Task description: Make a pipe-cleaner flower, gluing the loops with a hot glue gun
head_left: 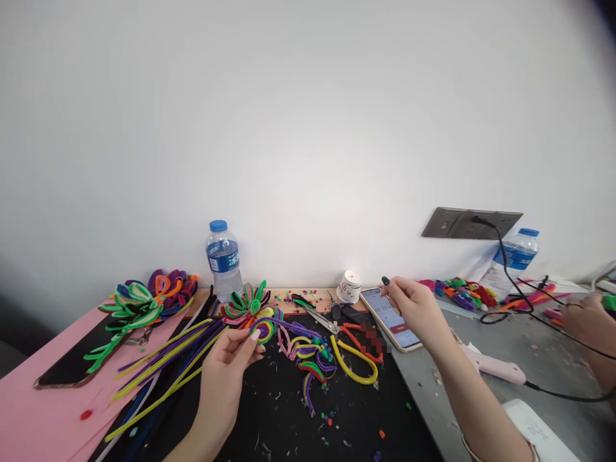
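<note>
Pinched between thumb and fingers, the left hand (224, 366) has a narrow grip on a coiled pipe-cleaner flower (262, 328), a rolled spiral of purple, yellow and green with a purple stem trailing right, held just above the black mat (289, 410) near the middle of the tabletop (543, 359); the right hand (416, 308) holds nothing, its fingers loosely curled and one fingertip touching the screen of a phone (391, 319) that lies at the mat's right edge; by the look of it the work is partway along, since finished flowers (144, 298) lie far left on the pink sheet (38, 410) and another green bloom (246, 298) sits beside a water bottle (224, 260), while straight pipe cleaners (163, 366) remain unused at the left and bent offcuts (312, 359) with red scissors (359, 340) lie loose right of the flower; a glue gun (491, 367) rests near right; another person's hand (584, 321) works at the far right, well apart.
</note>
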Demonstrator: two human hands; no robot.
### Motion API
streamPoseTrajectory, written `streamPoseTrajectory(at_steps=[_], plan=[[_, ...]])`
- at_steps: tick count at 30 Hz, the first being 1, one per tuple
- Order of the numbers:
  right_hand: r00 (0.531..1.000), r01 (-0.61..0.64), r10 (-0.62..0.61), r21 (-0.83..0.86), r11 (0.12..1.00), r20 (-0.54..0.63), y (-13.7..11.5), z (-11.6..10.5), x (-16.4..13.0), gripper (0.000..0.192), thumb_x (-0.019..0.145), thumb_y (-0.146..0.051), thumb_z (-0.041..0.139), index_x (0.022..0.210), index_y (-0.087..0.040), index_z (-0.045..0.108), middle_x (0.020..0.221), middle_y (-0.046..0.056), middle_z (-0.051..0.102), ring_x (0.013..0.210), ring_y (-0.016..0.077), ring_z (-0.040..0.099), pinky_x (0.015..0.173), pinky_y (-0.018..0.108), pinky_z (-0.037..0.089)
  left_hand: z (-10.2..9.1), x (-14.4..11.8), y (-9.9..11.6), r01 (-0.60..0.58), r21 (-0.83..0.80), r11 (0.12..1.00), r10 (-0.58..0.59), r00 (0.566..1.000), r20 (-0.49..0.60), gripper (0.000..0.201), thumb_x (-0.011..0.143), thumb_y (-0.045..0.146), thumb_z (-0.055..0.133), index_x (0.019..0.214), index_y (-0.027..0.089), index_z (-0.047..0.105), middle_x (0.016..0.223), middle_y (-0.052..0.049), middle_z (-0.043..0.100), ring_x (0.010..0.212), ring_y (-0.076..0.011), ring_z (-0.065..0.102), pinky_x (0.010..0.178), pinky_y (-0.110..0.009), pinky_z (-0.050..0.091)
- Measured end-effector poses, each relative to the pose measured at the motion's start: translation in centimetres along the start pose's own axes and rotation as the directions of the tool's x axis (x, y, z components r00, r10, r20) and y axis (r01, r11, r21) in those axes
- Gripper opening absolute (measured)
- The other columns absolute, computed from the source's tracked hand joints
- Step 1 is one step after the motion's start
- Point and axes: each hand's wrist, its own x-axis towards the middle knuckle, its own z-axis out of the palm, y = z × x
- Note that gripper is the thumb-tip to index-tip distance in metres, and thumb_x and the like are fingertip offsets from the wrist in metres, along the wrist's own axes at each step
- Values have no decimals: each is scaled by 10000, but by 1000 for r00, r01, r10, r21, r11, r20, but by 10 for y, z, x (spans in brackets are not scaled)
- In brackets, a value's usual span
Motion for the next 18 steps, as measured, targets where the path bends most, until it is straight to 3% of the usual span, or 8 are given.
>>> streamPoseTrajectory(at_steps=[3,6,10,14,15,17,18], plan=[[993,85,-96,-140,987,-72,-6,-7,13,317,849,-336,429,602,-173,540,425,-51,403,397,97,364,412,223,254,0,0,11,-61,-53,997,58,997,-41,201,654,271,723,781,192,589,654,46,595,602,-110,566,574,-198,488],[971,163,-187,-162,973,-146,-14,-8,27,307,852,-322,426,617,-171,554,443,-40,456,405,97,400,426,224,295,1,2,23,-101,-129,986,87,990,-113,208,631,241,742,769,192,594,656,41,583,584,-109,566,540,-193,493],[901,264,-280,-94,960,-332,-27,-12,44,286,854,-336,453,674,-165,596,523,-3,560,494,120,517,500,236,400,-6,11,42,-199,-243,950,154,970,-190,152,647,171,724,733,197,601,689,40,591,605,-96,558,551,-174,501],[768,381,-320,-7,925,-555,-40,-21,61,239,846,-330,501,745,-162,637,617,26,631,555,130,576,578,274,479,-20,27,58,-270,-333,903,167,937,-306,122,665,82,674,714,176,614,669,27,601,628,-107,566,551,-183,504],[741,412,-316,29,911,-592,-42,-22,64,223,845,-319,507,768,-160,644,642,31,642,566,130,586,589,282,493,-22,29,59,-259,-338,905,160,942,-294,118,686,75,654,724,178,612,689,27,608,633,-109,571,559,-194,509],[727,455,-294,114,883,-620,-45,-20,69,189,841,-289,517,822,-160,654,688,39,659,598,131,606,611,291,514,-25,32,59,-263,-331,906,152,933,-326,114,704,58,625,736,166,609,687,36,609,608,-91,564,547,-177,501],[748,459,-281,163,873,-601,-44,-16,70,177,840,-267,516,845,-161,658,705,41,666,617,132,616,620,293,520,-24,32,57,-241,-331,912,130,937,-324,110,709,60,622,741,164,609,691,39,614,601,-84,564,553,-171,503]])
